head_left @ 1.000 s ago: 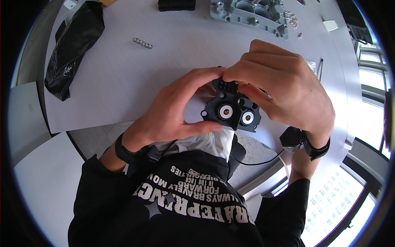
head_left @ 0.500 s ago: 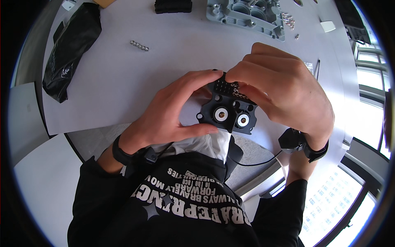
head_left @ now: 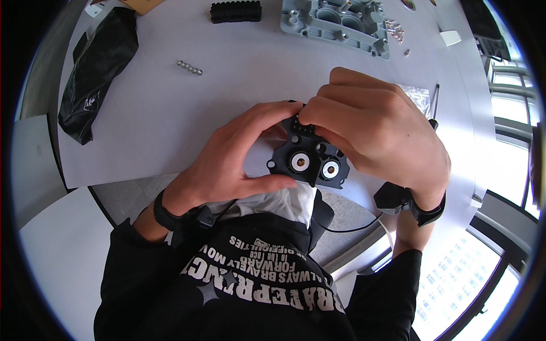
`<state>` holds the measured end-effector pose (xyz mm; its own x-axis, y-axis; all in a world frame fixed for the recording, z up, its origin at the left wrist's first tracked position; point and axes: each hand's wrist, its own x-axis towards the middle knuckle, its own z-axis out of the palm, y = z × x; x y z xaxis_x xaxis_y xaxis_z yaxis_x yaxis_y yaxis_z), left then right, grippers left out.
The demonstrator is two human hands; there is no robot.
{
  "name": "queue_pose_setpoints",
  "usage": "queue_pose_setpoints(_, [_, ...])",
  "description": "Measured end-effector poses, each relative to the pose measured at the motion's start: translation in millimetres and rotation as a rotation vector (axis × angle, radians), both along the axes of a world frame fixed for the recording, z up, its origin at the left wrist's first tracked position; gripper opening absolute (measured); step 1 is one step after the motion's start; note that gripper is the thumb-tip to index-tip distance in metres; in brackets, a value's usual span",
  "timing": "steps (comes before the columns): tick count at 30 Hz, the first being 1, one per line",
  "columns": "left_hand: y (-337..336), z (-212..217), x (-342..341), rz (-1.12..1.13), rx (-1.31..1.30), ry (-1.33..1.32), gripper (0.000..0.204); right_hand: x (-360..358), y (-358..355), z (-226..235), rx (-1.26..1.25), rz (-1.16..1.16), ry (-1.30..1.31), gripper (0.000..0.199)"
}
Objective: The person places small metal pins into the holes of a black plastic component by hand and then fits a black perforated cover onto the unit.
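A black flat part point(head_left: 313, 175) with two silver rings and a dotted area of small holes hangs over the table's near edge. My left hand point(head_left: 224, 150) clasps its left side, thumb along the near edge and fingers at the far corner. Across the far right of the part arches my right hand point(head_left: 375, 128), its thumb and index finger closed together over the dotted area. These fingers hide most of the dots. Whatever sits between the fingertips cannot be seen.
A grey metal housing point(head_left: 293, 23) stands at the back, small screws point(head_left: 395, 31) beside it. Left of it lie a black ridged block point(head_left: 236, 11), a row of small metal pieces point(head_left: 189, 67) and a black plastic bag point(head_left: 105, 68). A screwdriver point(head_left: 437, 105) and clear bag point(head_left: 418, 98) lie right.
My right hand has shifted left over the part, covering the shiny metal bits that showed there before. The left hand keeps its hold.
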<state>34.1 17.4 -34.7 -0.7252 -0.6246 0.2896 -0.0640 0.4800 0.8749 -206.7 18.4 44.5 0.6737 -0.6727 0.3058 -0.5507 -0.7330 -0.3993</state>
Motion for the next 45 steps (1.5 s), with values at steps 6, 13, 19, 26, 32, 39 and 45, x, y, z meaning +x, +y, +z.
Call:
queue_pose_setpoints(6, [0,4,0,-0.015,0.044,-0.004,0.087,0,3,2,-0.008,-0.006,-0.017,0.024])
queue_pose_setpoints(13, [-2,-3,3,-0.024,0.072,0.028,0.089,-49,-11,35,-0.084,-0.298,0.068,0.018])
queue_pose_setpoints(19, [-2,0,2,-0.023,0.041,0.002,0.088,-140,-36,1,0.014,-0.81,0.299,0.02])
queue_pose_setpoints(26, [-3,0,1,-0.012,-0.025,-0.03,0.087,-156,-52,-36,0.098,-0.888,0.313,0.023])
queue_pose_setpoints(32, [-1,-1,0,-0.009,0.026,0.007,0.086,-153,-55,-40,0.108,-0.911,0.275,0.014])
queue_pose_setpoints(39, [0,-1,2,0.008,0.027,-0.025,0.086,-155,-55,-42,0.064,-0.865,0.254,0.01])
queue_pose_setpoints(45, [1,0,3,0.018,0.032,-0.029,0.086,-142,-44,-11,0.02,-0.804,0.193,0.012])
